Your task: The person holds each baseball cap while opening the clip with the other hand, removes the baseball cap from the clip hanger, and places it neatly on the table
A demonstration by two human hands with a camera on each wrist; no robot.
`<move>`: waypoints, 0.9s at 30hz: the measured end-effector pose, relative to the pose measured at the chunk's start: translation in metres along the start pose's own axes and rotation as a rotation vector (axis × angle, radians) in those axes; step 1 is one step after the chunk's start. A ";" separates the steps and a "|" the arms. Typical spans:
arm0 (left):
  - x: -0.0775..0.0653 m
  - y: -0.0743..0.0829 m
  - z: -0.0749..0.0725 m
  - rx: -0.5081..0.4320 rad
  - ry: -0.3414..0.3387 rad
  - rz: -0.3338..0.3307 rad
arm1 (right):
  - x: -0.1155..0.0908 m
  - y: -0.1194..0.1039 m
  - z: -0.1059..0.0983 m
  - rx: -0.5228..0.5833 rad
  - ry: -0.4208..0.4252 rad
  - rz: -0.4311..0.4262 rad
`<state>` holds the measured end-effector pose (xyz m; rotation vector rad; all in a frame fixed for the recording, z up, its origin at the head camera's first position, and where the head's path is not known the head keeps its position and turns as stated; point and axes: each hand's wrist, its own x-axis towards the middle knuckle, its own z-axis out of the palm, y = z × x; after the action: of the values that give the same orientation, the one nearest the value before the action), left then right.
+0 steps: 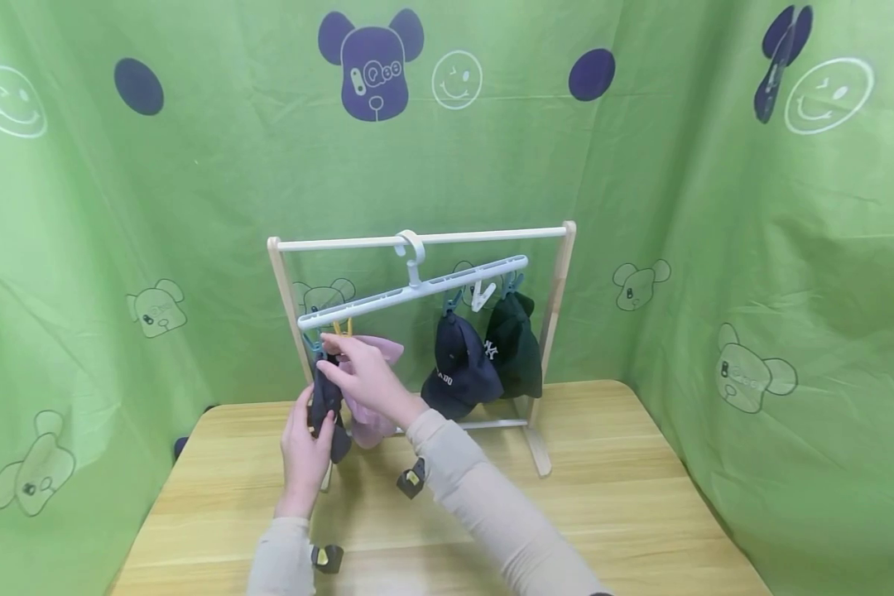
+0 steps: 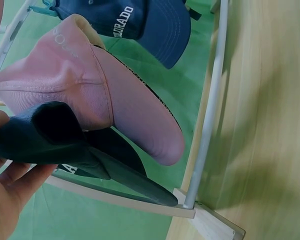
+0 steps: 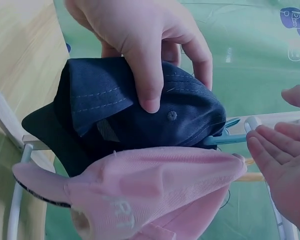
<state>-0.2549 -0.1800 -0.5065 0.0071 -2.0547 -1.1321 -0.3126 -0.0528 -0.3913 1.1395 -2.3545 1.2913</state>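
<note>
A dark navy cap (image 3: 185, 107) hangs at the left end of the white hanger (image 1: 372, 303), where a blue clip (image 3: 225, 139) meets its crown. My left hand (image 1: 307, 447) grips this cap, thumb on the near side and fingers behind it. Close to the clip is my right hand (image 3: 285, 155), its fingers extended and nothing held in them. A pink cap (image 2: 65, 75) hangs right beside the navy one, under a yellow clip (image 1: 343, 328). The left wrist view shows the navy cap's brim (image 2: 135, 177) pointing toward the rack's foot.
The hanger tilts, left end lower, on a wooden rack (image 1: 559, 306) with a white top rail (image 1: 484, 237). Farther right hang another navy cap (image 1: 458, 364) and a dark green cap (image 1: 517, 348), with a white clip (image 1: 481, 295) between them. The rack stands on a wooden table (image 1: 611, 497).
</note>
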 end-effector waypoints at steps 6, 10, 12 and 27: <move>-0.001 0.001 -0.002 0.000 0.001 0.006 | 0.003 0.001 0.005 0.073 0.025 0.095; -0.002 0.001 -0.002 0.002 -0.005 0.002 | 0.006 0.002 0.007 0.127 0.043 0.154; -0.002 0.000 -0.002 0.006 -0.004 0.003 | 0.007 0.002 0.008 0.143 0.047 0.167; -0.008 0.005 -0.004 -0.026 -0.024 -0.012 | 0.022 0.001 0.014 -0.033 0.042 0.317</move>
<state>-0.2448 -0.1772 -0.5066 -0.0069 -2.0636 -1.1722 -0.3258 -0.0751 -0.3888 0.7419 -2.5902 1.3484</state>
